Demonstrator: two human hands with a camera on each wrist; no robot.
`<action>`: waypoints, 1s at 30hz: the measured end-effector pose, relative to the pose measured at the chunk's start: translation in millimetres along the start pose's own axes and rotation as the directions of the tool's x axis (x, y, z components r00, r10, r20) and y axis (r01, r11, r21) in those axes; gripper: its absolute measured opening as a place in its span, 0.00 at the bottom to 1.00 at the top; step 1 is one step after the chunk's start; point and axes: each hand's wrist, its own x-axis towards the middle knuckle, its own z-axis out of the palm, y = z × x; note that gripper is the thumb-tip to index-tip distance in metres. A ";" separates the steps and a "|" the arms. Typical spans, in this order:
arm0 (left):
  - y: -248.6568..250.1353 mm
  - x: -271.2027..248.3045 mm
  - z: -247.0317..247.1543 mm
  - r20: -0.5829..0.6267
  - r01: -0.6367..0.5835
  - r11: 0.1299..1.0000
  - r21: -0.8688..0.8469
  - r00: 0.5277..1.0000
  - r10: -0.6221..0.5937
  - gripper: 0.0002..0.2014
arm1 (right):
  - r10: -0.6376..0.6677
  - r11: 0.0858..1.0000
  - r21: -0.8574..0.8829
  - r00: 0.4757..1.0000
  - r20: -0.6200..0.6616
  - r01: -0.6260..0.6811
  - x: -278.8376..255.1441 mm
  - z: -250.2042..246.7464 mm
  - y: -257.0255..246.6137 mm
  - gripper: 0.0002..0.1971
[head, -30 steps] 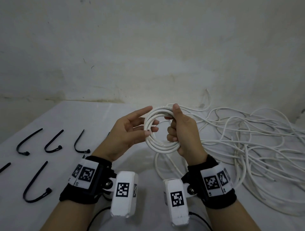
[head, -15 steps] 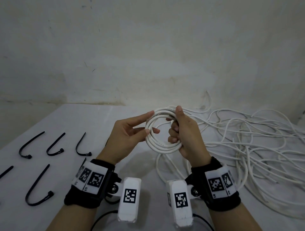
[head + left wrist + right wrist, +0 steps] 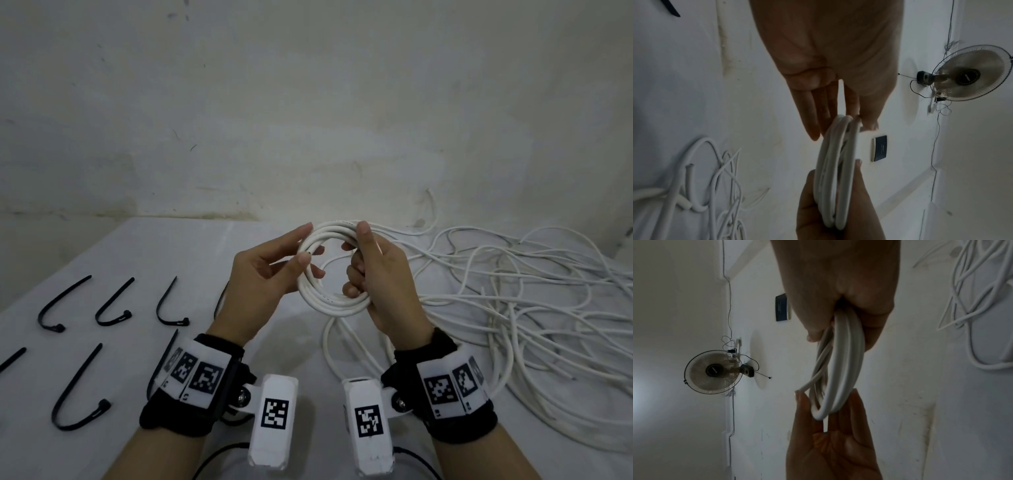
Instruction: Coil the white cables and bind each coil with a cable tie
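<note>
A small coil of white cable [image 3: 330, 303] is held upright above the table between both hands. My right hand [image 3: 359, 260] has its fingers curled round the coil's right side, thumb up on the top of the loop. My left hand [image 3: 303, 246] pinches the coil's left side between thumb and forefinger, where the cut cable end lies. In the left wrist view the coil [image 3: 838, 178] is seen edge-on, with the cable end under my left thumb. The right wrist view shows the coil [image 3: 846, 366] running out of my right fist. Several black cable ties [image 3: 113, 308] lie on the table at the left.
A big tangle of loose white cable [image 3: 513, 308] covers the right side of the white table [image 3: 120, 260], with strands running under the coil. A bare wall stands right behind. Black wrist-camera leads hang near the front edge.
My left forefinger and thumb have closed in on the coil's left side, the thumb sliding slightly up. The right hand has kept its grip, and the coil has barely moved.
</note>
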 end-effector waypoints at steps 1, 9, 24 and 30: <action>-1.3 0.1 1.1 -0.006 0.001 1.000 -0.005 1.000 -0.001 0.21 | -0.025 1.000 -0.017 1.000 0.012 0.025 0.3 -0.6 0.1 0.15; -7.2 0.5 4.0 -0.009 0.013 1.000 -0.025 1.000 -0.013 0.18 | -0.209 0.957 -0.210 0.977 -0.029 0.199 -1.1 -2.7 1.1 0.06; -9.8 2.1 4.1 0.009 0.048 0.996 -0.080 0.999 -0.048 0.20 | -0.169 0.984 -0.049 0.986 0.005 0.169 -1.1 1.9 4.6 0.04; -10.4 2.5 3.8 0.031 0.089 0.989 -0.117 0.996 -0.086 0.20 | -0.110 0.994 0.022 0.994 -0.025 0.110 2.6 4.1 2.9 0.16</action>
